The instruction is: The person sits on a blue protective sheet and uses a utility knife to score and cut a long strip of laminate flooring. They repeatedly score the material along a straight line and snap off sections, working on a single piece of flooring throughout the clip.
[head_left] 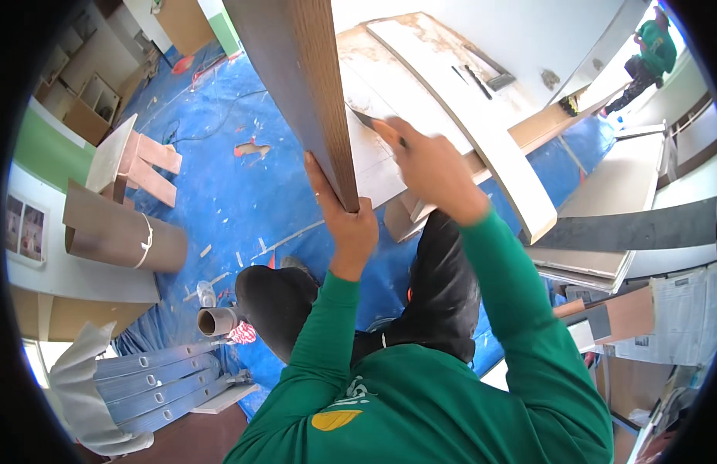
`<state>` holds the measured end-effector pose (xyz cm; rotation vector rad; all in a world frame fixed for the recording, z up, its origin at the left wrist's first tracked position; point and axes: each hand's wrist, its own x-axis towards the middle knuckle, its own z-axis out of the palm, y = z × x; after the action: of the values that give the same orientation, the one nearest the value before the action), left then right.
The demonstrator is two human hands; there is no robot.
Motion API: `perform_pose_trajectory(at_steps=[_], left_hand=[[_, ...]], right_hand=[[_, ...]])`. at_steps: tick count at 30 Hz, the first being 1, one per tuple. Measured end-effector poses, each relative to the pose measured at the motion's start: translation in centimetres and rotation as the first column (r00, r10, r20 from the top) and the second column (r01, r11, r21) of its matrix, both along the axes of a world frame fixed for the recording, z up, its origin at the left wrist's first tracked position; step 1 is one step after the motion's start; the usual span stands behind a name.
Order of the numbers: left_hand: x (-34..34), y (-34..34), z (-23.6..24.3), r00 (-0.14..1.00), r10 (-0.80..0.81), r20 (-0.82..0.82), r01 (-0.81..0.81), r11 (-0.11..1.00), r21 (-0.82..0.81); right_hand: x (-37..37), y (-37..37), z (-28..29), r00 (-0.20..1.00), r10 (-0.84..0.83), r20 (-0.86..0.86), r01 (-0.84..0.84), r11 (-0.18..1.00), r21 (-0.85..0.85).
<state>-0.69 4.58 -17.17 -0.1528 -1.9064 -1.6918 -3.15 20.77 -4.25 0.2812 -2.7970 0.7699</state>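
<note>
A long board (321, 85) with a grey face and a brown wood-grain edge rises away from me. My left hand (349, 236) grips its near end, the fingers along the grey face and the thumb by the edge. My right hand (436, 170) is closed on a knife (387, 131) with an orange handle and a dark blade. The blade tip is close to the board's brown edge; whether it touches, I cannot tell. The right hand is slightly blurred. Beyond it, a long pale board (471, 131) lies across the dusty white worktable (374, 81).
Dark hand tools (478, 83) lie on the worktable. Blue sheeting (211, 131) covers the floor. At left stand a wooden stool (138, 158), a tied brown roll (119, 232) and a folded ladder (161, 387). Stacked panels (606, 185) are at right. A person (656, 50) stands far right.
</note>
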Motion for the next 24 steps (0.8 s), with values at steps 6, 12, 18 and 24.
perform_pose_trajectory(at_steps=[6,12,18,24], left_hand=[[1.5,-0.9,-0.6,0.996,-0.025,0.089,0.017,0.997,0.080],[1.6,0.5,0.8,0.989,-0.059,0.137,0.054,0.998,0.041],[1.4,-1.0,-0.9,0.986,0.019,0.165,-0.013,0.999,-0.037],[3.0,-0.6,-1.1,0.973,0.032,0.229,-0.065,0.988,0.137]], right_hand=[[14.3,4.7,4.6,1.000,-0.012,-0.008,0.011,0.999,-0.037],[-4.4,-0.5,-3.1,0.999,0.004,-0.048,-0.005,1.000,-0.025],[1.6,0.8,0.1,0.996,0.054,-0.070,-0.053,0.999,0.008],[12.6,4.7,5.2,0.996,0.022,0.084,-0.025,0.999,0.032]])
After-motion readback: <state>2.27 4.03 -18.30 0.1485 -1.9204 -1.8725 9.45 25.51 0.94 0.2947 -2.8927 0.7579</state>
